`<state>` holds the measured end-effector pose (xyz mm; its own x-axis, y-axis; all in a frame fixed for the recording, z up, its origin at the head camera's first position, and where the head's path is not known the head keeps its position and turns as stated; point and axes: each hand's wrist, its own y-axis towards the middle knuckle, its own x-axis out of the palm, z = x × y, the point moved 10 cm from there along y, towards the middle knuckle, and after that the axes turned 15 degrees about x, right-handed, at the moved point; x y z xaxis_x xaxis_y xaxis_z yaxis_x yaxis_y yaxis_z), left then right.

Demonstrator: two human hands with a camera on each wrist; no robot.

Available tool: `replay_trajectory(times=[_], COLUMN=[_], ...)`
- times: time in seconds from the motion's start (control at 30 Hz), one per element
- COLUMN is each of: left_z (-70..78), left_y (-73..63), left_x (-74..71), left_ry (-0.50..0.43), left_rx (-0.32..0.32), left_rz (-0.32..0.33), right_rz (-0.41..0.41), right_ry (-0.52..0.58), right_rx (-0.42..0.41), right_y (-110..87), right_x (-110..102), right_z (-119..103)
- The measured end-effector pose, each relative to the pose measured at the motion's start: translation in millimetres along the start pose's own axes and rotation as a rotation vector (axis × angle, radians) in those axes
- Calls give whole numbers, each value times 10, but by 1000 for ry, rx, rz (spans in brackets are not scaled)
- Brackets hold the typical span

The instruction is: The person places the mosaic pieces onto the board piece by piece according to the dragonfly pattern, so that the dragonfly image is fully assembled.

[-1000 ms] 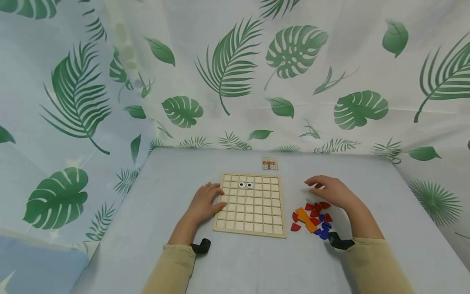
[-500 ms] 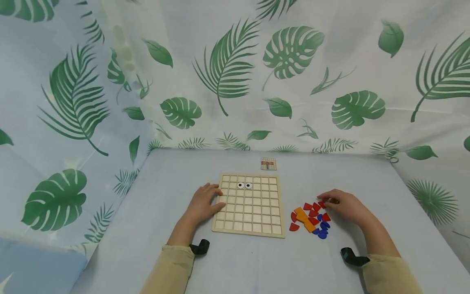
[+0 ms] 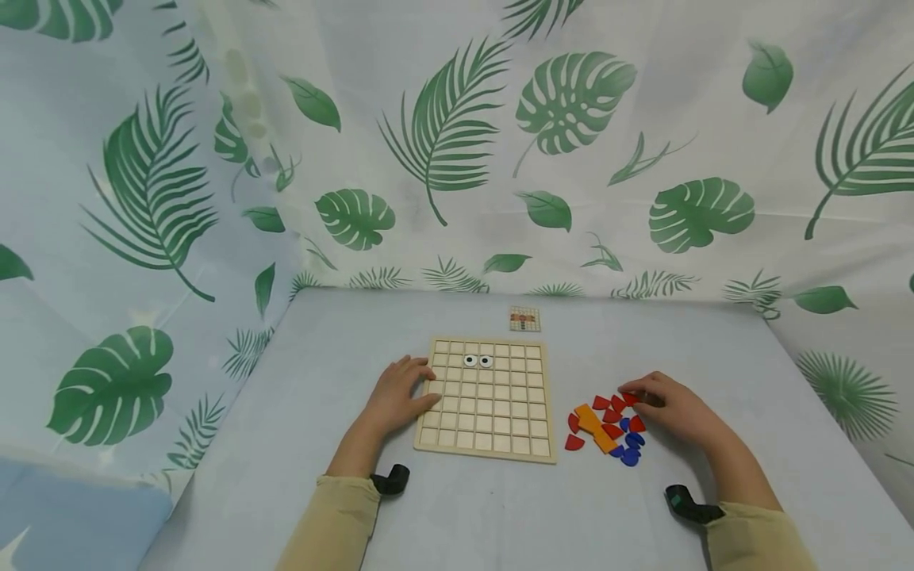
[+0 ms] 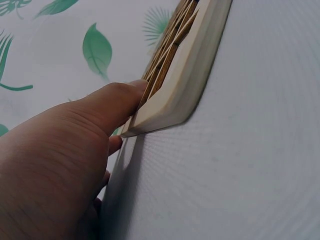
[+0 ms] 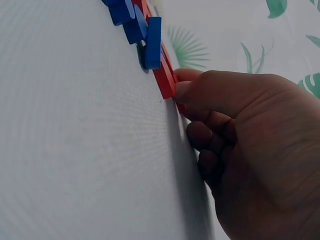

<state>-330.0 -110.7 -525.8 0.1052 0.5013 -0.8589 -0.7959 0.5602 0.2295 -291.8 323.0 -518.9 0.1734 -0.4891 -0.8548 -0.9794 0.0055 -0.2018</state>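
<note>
Presently left hand grips board, nine o'clock; right hand pinches red piece, one o'clock of pile; crowding could scatter it.

Both arms extended forward, left grip loosely spread, right grip bent in a pinch

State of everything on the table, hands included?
Board: flat, two cells filled
Eye pieces: set in adjacent cells
Card: printed side up
Orange pieces: loose, off the board
Blue pieces: loose, off the board
Red pieces: off the board
Left hand: touching the board's edge
Right hand: pinching a red piece
</note>
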Motion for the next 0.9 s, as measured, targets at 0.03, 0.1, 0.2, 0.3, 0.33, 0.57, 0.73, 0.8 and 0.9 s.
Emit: replay_trajectory(times=[0.03, 0.1, 0.2, 0.3, 0.33, 0.57, 0.73, 0.8, 0.9], left_z=[-4, -10, -11, -2, 1, 18, 19, 22, 28], left_y=[0, 0, 1, 1, 1, 1, 5, 8, 8], left_x=[2, 2, -2, -6, -6, -31, -22, -20, -25], left_ry=[0, 6, 13, 15, 15, 1, 8, 13, 11], left_rx=[-2, -6, -10, -4, -2, 12, 9, 10, 11], left_rz=[0, -1, -4, -5, -7, 13, 3, 1, 10], right_rz=[5, 14, 19, 33, 37, 66, 84, 86, 89], right_ry=[-1, -2, -2, -12, -16, -30, -40, -43, -49], right_rx=[5, 14, 16, 14, 11, -23, -32, -33, -35], right_y=[5, 12, 17, 16, 13, -2, 0, 1, -5], right_x=[2, 3, 5, 4, 4, -18, -34, -36, -43], right_z=[6, 15, 15, 18, 17, -3, -1, -2, -10])
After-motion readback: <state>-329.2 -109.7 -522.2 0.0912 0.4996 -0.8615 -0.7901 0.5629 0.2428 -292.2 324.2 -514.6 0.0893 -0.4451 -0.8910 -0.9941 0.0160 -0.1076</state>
